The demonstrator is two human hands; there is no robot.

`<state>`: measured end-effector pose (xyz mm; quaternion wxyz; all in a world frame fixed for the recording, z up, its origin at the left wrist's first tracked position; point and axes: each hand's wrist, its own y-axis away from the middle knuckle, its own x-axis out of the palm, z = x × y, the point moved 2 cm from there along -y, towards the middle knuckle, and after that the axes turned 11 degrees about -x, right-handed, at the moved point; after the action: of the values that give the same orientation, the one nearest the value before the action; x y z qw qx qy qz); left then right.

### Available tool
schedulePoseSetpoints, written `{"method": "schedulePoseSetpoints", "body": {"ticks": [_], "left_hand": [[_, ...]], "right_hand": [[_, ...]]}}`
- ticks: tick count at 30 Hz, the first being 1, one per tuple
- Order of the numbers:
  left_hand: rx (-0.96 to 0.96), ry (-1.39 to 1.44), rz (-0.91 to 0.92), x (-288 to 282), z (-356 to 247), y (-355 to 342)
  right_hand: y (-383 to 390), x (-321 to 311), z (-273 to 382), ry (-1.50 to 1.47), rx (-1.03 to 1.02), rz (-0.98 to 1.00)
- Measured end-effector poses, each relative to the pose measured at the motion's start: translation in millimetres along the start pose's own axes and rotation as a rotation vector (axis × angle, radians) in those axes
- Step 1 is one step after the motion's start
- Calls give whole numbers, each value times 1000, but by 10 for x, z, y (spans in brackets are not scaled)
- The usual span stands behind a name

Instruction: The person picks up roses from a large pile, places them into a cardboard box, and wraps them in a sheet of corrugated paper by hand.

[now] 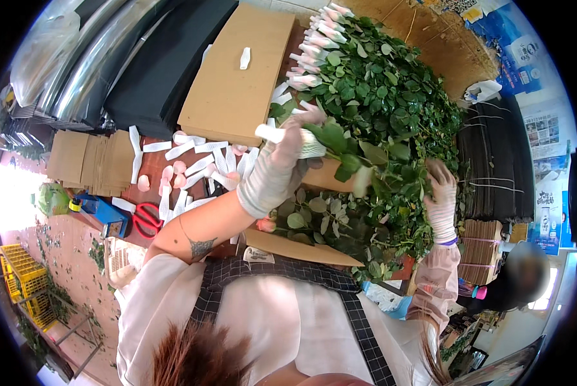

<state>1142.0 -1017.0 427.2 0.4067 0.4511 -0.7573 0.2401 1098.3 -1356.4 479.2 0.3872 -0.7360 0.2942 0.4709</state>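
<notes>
My gloved left hand is closed around a white mesh flower sleeve at the head end of a leafy stem. Another white sleeve shows at the same hand. Leaves of this stem reach right, over a large pile of green rose stems. My gloved right hand is at the right side of the foliage, its fingers curled; what lies in them is hidden among the leaves. Below my left hand, a peach rose lies with its leafy stem on cardboard.
Loose white sleeves and pink petals lie on the red-brown table, beside red-handled scissors. A cardboard box and black sheets stand behind. Sleeved roses line the back. Black bundles stand right.
</notes>
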Motion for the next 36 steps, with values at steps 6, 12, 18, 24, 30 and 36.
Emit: {"method": "schedulePoseSetpoints", "body": {"ticks": [6, 12, 18, 24, 30, 36], "left_hand": [[544, -610, 180, 244, 218, -351], [447, -417, 150, 489, -194, -281], [321, -983, -408, -188, -609, 375], [201, -1980, 120, -1238, 708, 443], [-184, -2125, 148, -1255, 778, 382], [-151, -2152, 268, -1159, 700, 476]], "right_hand": [[-834, -392, 891, -834, -67, -195], [-815, -277, 985, -626, -54, -197], [-616, -989, 922, -668, 227, -258], [-427, -229, 1117, -582, -32, -71], [-477, -50, 1201, -676, -84, -110], [-651, 348, 1640, -586, -229, 114]]}}
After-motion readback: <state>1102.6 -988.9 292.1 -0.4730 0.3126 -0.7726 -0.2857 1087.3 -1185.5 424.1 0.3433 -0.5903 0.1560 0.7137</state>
